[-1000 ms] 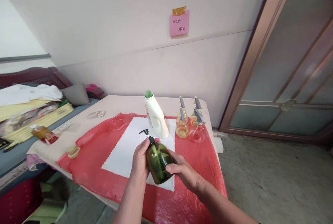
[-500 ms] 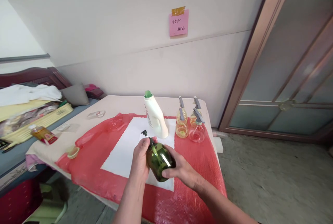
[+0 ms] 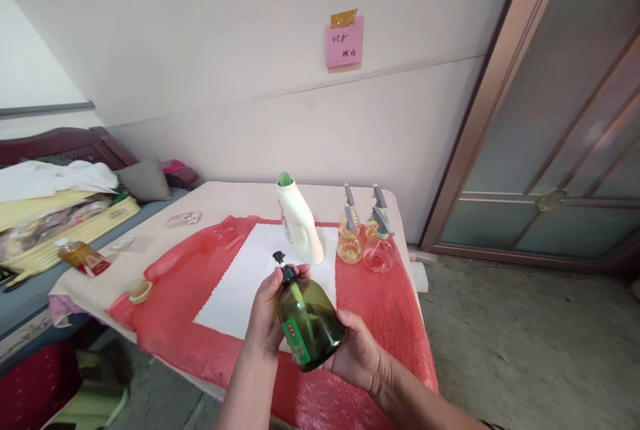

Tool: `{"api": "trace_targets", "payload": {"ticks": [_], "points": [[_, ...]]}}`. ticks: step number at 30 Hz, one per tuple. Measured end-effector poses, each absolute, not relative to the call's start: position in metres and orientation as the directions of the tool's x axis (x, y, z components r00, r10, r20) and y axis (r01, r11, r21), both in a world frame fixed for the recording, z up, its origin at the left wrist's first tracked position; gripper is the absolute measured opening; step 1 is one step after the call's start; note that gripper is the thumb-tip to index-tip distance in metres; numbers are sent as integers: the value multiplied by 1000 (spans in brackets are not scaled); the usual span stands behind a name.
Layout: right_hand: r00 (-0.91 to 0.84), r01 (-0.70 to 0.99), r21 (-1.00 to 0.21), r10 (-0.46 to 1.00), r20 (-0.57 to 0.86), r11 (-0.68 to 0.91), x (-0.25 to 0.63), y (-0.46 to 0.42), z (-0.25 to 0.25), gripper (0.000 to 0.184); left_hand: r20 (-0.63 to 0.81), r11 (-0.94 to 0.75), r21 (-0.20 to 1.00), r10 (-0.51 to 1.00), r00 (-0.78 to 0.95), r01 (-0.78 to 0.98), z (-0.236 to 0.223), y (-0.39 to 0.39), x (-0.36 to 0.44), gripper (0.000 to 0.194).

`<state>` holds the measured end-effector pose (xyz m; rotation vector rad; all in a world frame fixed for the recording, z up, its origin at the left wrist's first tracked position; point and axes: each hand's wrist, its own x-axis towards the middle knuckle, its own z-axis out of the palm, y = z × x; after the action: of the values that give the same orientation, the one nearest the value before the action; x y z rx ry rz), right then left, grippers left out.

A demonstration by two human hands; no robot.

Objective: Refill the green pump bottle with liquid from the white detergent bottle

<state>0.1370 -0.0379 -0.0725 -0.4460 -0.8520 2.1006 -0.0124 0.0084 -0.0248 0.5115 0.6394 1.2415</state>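
Hands: left (image 3: 265, 313) pinches pump neck, right (image 3: 357, 357) cups one green bottle (image 3: 310, 323); one white bottle (image 3: 299, 227), four spray bottles (image 3: 365, 240).

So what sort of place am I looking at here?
Most likely a room in a home, used as a makeshift work spot. A bed piled with folded bedding stands beside the cloth-covered table, a frosted glass sliding door is at right, and a pink handwritten note is taped to the wall.
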Motion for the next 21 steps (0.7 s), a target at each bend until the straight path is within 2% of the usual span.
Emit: {"api": "trace_targets", "payload": {"ticks": [3, 6, 10, 13, 21], "points": [[-590, -545, -718, 807, -38, -433, 135, -37, -74, 65, -197, 263, 692, 965, 175, -672, -27, 11, -13, 32], [-502, -511, -799, 865, -22, -317, 139, -30, -66, 63, -243, 257, 787, 965, 100, -561, -31, 16, -13, 40], [-359, -356, -927, 933, 16, -121, 145, -22, -60, 80, -183, 174, 897, 983, 15, -406, -34, 19, -9, 44], [-341, -303, -949, 940, 26, -84, 146, -20, -59, 84, -155, 146, 907, 988, 9, -395, -34, 19, -7, 43], [-418, -323, -943, 906, 60, -86, 149, -23, -52, 72, -158, 169, 846, 985, 65, -506, -36, 20, -13, 30]]}}
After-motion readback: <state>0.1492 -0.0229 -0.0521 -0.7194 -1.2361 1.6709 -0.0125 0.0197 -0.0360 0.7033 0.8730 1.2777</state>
